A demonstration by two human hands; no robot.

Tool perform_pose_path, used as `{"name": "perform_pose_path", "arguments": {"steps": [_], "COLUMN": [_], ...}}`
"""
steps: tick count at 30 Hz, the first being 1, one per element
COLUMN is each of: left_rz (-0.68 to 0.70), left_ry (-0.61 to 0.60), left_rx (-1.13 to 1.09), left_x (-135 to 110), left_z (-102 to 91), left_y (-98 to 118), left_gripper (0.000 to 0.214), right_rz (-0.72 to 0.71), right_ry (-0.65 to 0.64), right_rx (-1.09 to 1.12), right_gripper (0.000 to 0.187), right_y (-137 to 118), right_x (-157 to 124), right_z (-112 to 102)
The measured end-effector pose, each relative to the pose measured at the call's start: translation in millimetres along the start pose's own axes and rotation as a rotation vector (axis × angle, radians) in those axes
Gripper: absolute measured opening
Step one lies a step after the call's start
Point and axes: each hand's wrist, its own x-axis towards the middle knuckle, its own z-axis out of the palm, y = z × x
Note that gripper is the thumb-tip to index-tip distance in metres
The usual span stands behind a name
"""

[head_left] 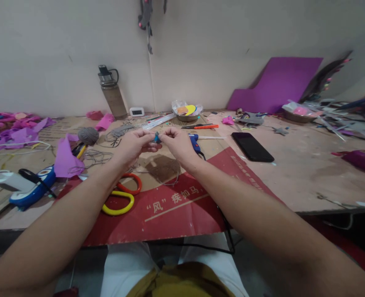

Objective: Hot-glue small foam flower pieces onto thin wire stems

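Head view: small blue piece (156,139) pinched from both sides by fingertips of left hand (135,146) and right hand (178,145), held above red cardboard (182,210), blue glue gun (195,143) just behind, scissors (122,197) under left wrist.

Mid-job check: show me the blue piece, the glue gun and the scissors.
blue piece (156,139), head view, on its exposed middle.
glue gun (195,143), head view, on the blue body.
scissors (118,213), head view, on the lower edge of the yellow handle loop.
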Motion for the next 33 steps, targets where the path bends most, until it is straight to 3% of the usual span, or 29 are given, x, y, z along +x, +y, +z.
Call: {"name": "perform_pose_path", "arguments": {"steps": [5,10,14,19,21,24,28,31,33], "left_rz": [-0.033,0.087,0.111,0.061,0.054,0.023,-0.04,-0.036,-0.007], "left_ry": [0.055,0.226,0.33,0.319,0.307,0.314,0.347,0.364,0.347], "left_rx": [0.007,0.04,0.024,-0.18,-0.249,-0.34,-0.441,-0.431,-0.393], "left_x": [2,9,13,14,15,16,16,15,14], "left_z": [-2.6,-13.4,-20.3,-23.4,-25.4,-29.1,-32.6,-33.9,-34.4], "left_y": [-2,-5,-4,-1,1,5,13,17,17], "left_gripper": [0.016,0.014,0.013,0.008,0.004,0.003,0.002,0.004,0.008], "right_rz": [0.02,0.001,-0.169,-0.437,-0.539,-0.61,-0.583,-0.497,-0.429], "right_ry": [-0.062,-0.136,-0.278,-0.56,-0.603,-0.622,-0.616,-0.485,-0.312], "right_rx": [-0.038,-0.145,-0.289,-0.668,-0.838,-0.928,-0.808,-0.606,-0.522], "right_gripper": [0.013,0.018,0.017,0.023,0.024,0.028,0.021,0.021,0.022], "right_y": [0,-3,-12,-25,-27,-26,-24,-31,-38], "right_x": [-3,-12,-25,-46,-53,-58,-56,-44,-31], "right_z": [0,1,3,9,10,11,11,1,-13]}}
